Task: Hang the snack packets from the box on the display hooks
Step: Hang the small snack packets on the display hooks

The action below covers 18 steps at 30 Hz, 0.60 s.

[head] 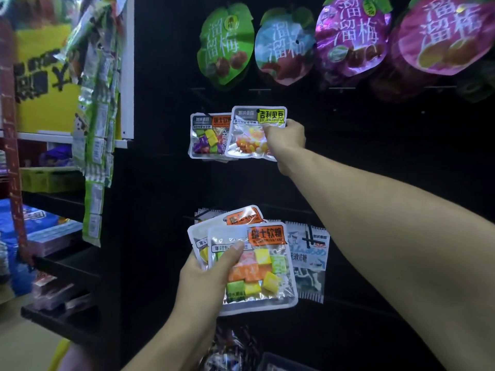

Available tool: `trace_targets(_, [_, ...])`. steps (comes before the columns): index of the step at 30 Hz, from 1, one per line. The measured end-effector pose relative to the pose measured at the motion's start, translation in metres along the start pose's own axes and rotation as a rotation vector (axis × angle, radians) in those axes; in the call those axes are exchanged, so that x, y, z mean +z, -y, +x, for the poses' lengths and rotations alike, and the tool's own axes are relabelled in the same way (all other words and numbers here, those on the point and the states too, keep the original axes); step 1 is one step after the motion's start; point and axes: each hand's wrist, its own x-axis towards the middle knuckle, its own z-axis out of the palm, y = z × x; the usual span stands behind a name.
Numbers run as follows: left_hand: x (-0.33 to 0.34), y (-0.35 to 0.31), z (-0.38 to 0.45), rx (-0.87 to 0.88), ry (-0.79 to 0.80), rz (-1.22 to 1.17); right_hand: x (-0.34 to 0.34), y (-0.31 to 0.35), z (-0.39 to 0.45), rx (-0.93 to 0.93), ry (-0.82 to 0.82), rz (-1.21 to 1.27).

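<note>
Black pegboard panel [361, 162] is taken as the landmark; against its middle a clear-fronted jelly bean packet [255, 132] with a yellow label is held up by the right hand [285, 136], pinched at its upper right corner, presumably so that the punched hole near the top edge can be lined up with a hook; the hook itself cannot be made out behind it, so whether the packet is threaded yet cannot be told; just to the left on the panel a soft candy packet [207, 135] hangs already, overlapped at its right edge by the held one; lower on the panel a fanned stack of orange-labelled packets [251, 263] is gripped by the left hand [206, 279], thumb laid across the front, evidently kept ready as the supply; behind that stack a white gummy packet [308, 261] hangs; along the top of the panel large plum bags [351, 38] are hung in a row; the box is not seen.
</note>
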Motion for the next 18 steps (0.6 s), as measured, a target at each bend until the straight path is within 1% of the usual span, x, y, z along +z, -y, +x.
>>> trace_targets(5, [-0.003, 0.0067, 0.0036, -0.023, -0.006, -0.023, 0.0011, -0.004, 0.0014, -0.015, -0.098, 0.03])
trace_targets(11, [0.0001, 0.0095, 0.0039, -0.043, -0.01, -0.061, 0.0002, 0.002, 0.0039, -0.044, -0.077, 0.04])
trace_targets(18, [-0.0008, 0.0087, 0.003, -0.034, -0.009, -0.051, 0.0035, 0.0004, 0.0054, -0.004, -0.084, 0.04])
